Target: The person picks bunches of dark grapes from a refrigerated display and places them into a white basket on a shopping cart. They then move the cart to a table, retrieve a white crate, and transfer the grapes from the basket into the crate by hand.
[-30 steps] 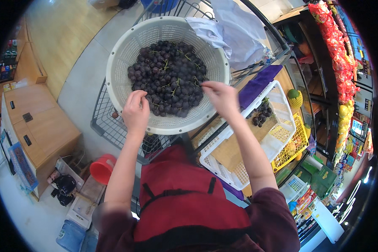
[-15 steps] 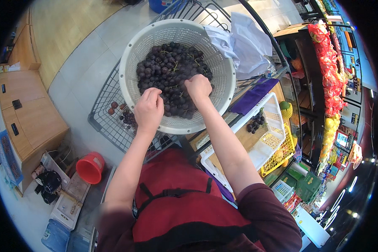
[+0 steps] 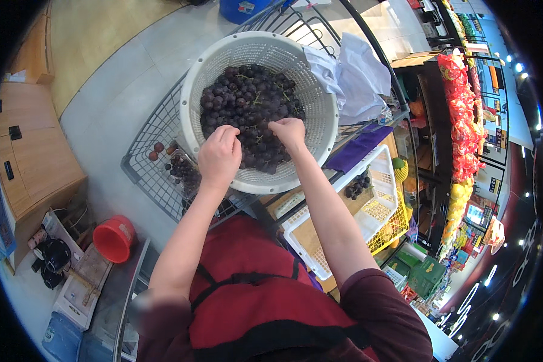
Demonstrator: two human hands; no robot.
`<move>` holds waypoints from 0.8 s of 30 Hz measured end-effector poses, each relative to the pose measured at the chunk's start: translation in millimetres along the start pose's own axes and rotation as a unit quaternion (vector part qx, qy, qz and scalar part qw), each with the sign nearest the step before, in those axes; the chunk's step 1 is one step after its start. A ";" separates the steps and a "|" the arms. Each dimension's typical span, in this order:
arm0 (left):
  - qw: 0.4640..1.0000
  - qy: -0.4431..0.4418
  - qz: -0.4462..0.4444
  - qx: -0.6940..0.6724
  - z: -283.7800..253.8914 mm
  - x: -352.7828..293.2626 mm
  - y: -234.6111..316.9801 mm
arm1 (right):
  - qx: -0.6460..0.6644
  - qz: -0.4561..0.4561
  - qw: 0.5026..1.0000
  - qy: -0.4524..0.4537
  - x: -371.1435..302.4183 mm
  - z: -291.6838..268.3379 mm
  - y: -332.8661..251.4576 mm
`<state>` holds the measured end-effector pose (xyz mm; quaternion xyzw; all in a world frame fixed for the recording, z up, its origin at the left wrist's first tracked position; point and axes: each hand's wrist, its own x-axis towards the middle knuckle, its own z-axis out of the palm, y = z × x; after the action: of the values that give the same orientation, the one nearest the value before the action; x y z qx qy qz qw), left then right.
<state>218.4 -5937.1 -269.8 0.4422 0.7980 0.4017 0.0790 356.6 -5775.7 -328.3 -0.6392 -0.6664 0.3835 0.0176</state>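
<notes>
Dark purple grapes (image 3: 247,96) on green stems fill much of a round, off-white perforated basket (image 3: 190,114). The basket rests on a grey wire shopping cart (image 3: 148,136). My left hand (image 3: 220,155) reaches over the near left rim, fingertips pinched together just above the grapes; what they hold, if anything, is hidden. From the right, my right hand (image 3: 289,134) pinches at the grapes near the middle of the heap with thumb and fingers. A small gap separates the two hands' fingertips. Beneath the basket's left side, a clear pack of dark grapes (image 3: 184,172) lies in the cart.
White crumpled paper (image 3: 362,69) and a purple cloth (image 3: 356,148) lie right of the basket. Below them are a white crate (image 3: 301,232) with a few grapes and a yellow crate (image 3: 387,232). A red bucket (image 3: 113,239) stands on the floor at left; fruit shelves line the right.
The right hand has opened from a tighter fist into a pinch and shifted slightly down. The left hand has moved slightly right, closer to it. The view has shifted a little.
</notes>
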 end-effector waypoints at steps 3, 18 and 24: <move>1.000 -0.007 -0.003 -0.002 -1.5 1.2 1.7 | 0.059 0.004 0.998 -0.001 -4.5 -13.2 6.2; 0.976 -0.204 -0.077 -0.027 130.3 90.3 -15.5 | -0.137 -0.164 0.975 -0.062 105.8 -35.1 -1.3; 0.946 -0.311 -0.096 0.017 147.5 91.6 -18.3 | -0.084 -0.197 0.966 -0.142 101.7 -50.7 4.8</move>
<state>223.0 -5787.6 -359.9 0.4672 0.7794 0.2214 0.3537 368.1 -5663.5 -342.6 -0.4333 -0.8047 0.4019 -0.0557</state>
